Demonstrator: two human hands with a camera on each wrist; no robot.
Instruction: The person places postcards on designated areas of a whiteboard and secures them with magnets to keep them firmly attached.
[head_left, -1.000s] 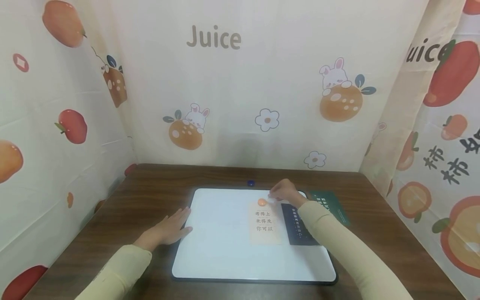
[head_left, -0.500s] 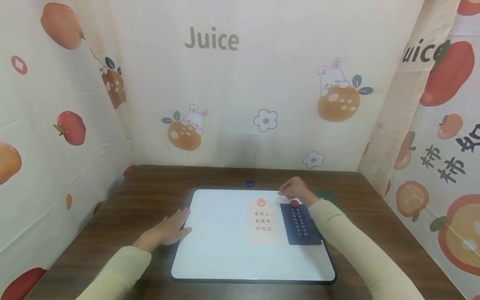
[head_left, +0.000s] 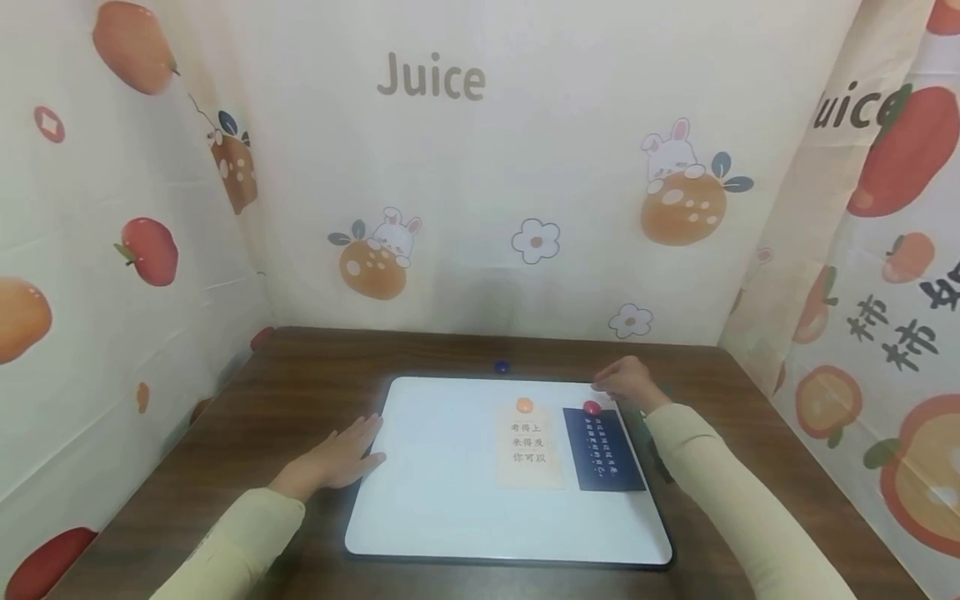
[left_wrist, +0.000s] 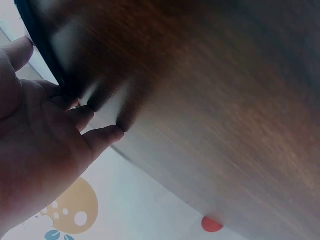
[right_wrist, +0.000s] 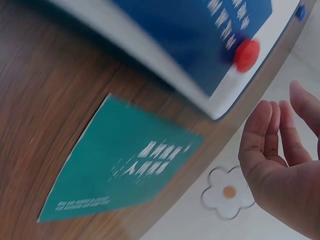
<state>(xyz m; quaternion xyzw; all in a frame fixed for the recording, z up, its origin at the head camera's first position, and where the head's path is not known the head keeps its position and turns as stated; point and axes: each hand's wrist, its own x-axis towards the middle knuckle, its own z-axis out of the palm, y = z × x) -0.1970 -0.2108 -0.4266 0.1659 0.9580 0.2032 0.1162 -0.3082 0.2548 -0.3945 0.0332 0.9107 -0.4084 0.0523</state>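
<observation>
The left hand (head_left: 335,461) is lying flat and released on the bench (head_left: 300,392), fingertips touching the left edge of the whiteboard (head_left: 442,492) and steadying it. The right hand (head_left: 628,381) is hovering at the board's far right corner, fingers loosely curved and grasping nothing, just beyond the red magnet (head_left: 592,408) pinning the navy card (head_left: 603,450). The green card (right_wrist: 125,167) is lying on the bench just beside the board; lifting it cleanly probably calls for sliding a fingertip under one edge. An orange magnet (head_left: 524,405) is pinning a pale note (head_left: 529,454) printed with Chinese characters. A blue magnet (head_left: 501,367) is sitting beyond the board. The backdrop (head_left: 431,77) is reading "Juice".
</observation>
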